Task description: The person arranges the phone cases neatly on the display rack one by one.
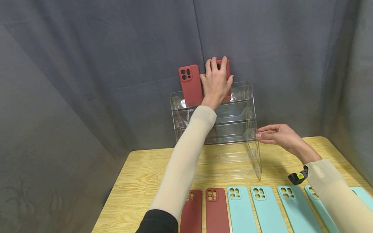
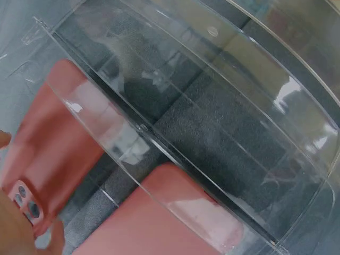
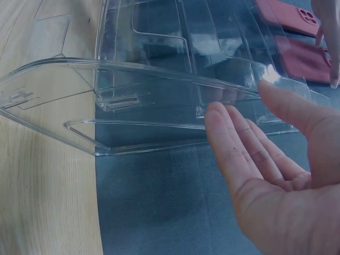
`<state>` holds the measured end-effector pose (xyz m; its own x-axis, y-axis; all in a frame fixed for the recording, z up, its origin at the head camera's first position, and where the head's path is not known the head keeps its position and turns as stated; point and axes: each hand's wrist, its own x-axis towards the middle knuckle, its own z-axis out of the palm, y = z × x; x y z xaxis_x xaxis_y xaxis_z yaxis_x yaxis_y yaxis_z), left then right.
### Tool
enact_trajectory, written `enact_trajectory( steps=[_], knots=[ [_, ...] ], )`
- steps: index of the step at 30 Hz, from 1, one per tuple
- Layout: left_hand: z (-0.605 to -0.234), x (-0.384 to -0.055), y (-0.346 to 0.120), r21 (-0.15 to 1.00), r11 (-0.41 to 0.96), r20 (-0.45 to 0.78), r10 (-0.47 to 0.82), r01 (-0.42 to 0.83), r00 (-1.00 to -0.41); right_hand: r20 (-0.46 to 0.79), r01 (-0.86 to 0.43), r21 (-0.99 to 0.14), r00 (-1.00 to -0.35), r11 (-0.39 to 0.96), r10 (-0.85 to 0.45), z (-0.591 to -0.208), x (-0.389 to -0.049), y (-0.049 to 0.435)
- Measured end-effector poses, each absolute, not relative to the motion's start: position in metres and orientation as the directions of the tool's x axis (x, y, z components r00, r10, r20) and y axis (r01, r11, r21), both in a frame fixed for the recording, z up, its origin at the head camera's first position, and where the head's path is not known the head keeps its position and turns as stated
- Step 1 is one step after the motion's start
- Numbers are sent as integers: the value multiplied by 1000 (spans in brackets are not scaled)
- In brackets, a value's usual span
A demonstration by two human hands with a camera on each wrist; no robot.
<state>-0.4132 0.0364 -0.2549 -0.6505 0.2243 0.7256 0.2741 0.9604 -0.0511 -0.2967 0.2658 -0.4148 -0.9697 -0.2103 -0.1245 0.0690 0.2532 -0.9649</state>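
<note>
My left hand (image 1: 216, 81) is spread over a red phone case (image 1: 228, 69) in the top tier of a clear acrylic display rack (image 1: 230, 124). Its fingers lie over the case's camera end, with the thumb by its right edge. Left of it, a second red phone case (image 1: 191, 85) leans upright in the same tier. In the right wrist view, my right hand (image 3: 271, 159) has its fingers extended and thumb apart, fingertips right at the rack's side panel (image 3: 159, 71).
Two red phone cases (image 1: 218, 210) and several light-blue phone cases (image 1: 243, 210) lie in a row along the front of the wooden table (image 1: 137, 181). A grey curtain (image 1: 131, 64) hangs behind the rack. Part of the row is hidden under my forearms.
</note>
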Motion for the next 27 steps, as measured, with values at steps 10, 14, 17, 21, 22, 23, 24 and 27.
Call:
enact_trajectory(
  steps=[10, 14, 17, 21, 22, 23, 24, 27],
  knots=[
    [-270, -384, 7, -21, 922, 822, 236, 387, -518, -125, 69, -965, -969, 255, -211, -417, -298, 266],
    [-280, -368, -8, 25, 886, 849, 226, 463, -477, -116, 59, -966, -969, 252, -219, -415, -298, 267],
    [-289, -357, -22, 59, 862, 857, 215, 504, -468, -112, 54, -966, -969, 254, -221, -415, -299, 267],
    [-304, -343, -47, 69, 841, 859, 223, 536, -462, -120, 60, -963, -968, 263, -219, -417, -300, 265],
    [-308, -340, -54, 60, 839, 857, 235, 542, -459, -122, 61, -962, -968, 266, -219, -417, -301, 264],
    [-313, -336, -61, 48, 837, 855, 249, 546, -455, -124, 63, -962, -968, 267, -218, -418, -301, 264],
    [-318, -333, -69, 35, 835, 851, 263, 549, -454, -124, 62, -961, -967, 270, -220, -418, -301, 263],
    [-332, -322, -92, 1, 838, 835, 299, 546, -461, -119, 54, -959, -968, 279, -222, -418, -301, 261]
  ],
)
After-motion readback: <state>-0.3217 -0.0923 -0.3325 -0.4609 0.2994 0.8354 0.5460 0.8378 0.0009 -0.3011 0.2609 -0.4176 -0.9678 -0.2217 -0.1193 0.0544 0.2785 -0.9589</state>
